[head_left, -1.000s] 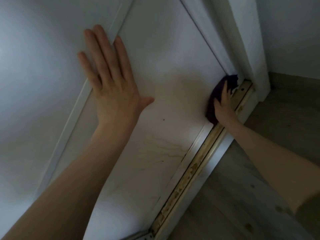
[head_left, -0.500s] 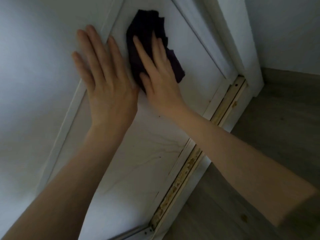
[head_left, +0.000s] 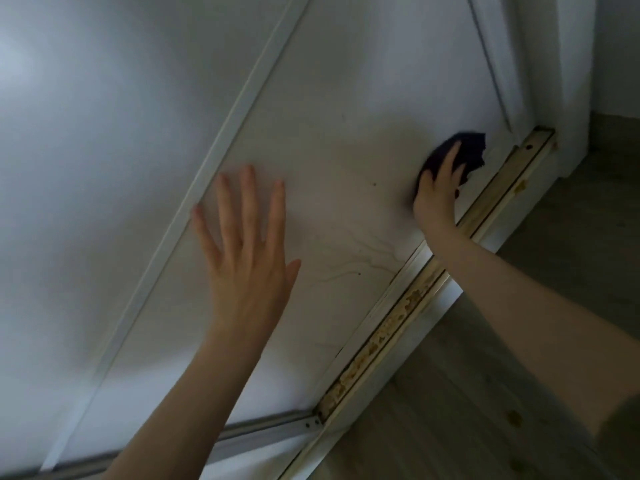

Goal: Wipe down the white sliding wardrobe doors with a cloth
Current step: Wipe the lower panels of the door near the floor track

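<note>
The white sliding wardrobe door (head_left: 346, 98) fills the upper middle of the head view, with thin brownish streaks on its lower part. My left hand (head_left: 249, 251) lies flat on it with fingers spread, close to the door's left frame strip. Low on the door, near the bottom track, my right hand (head_left: 438, 195) presses a dark purple cloth (head_left: 467, 150) against the panel with straight fingers. Most of the cloth sticks out beyond my fingertips.
A second white door panel (head_left: 86, 168) lies to the left, behind a white frame strip (head_left: 221, 140). The worn, stained bottom track (head_left: 408, 303) runs diagonally below the door. Grey wood-look floor (head_left: 485, 393) is at lower right, and a white side frame (head_left: 571, 81) stands at the right.
My right hand has swept the cloth from the door's upper part, beside my left hand, down to the lower edge near the track. My left hand has stayed flat on the door.
</note>
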